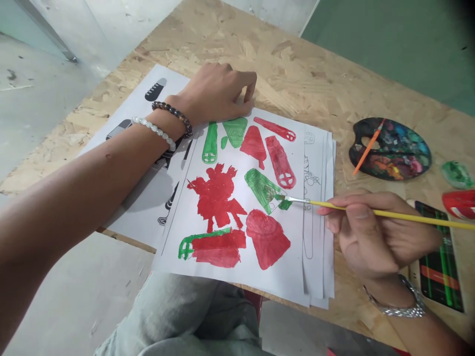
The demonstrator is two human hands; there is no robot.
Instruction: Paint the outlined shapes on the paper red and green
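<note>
My right hand [374,227] pinches a thin yellow paintbrush [401,215], whose dark bristles touch a partly filled green shape [262,189] on a painted sheet of paper [222,148]. White gaps and drawn outlines show near the brush tip. Red and green painted shapes cover much of the sheet, among them a spiky red figure [217,193]. At the sheet's top edge rests my left hand [222,91], fingers curled and thumb meeting the index finger; I see nothing held in it. Two bead bracelets circle that wrist.
A paint palette [397,148] with an orange-handled brush [367,148] across it lies at the right. Beyond are a green-stained container [457,174], a red container [460,203] and a phone [441,277]. Printed sheets [137,198] lie under my left arm on the chipboard table [297,64].
</note>
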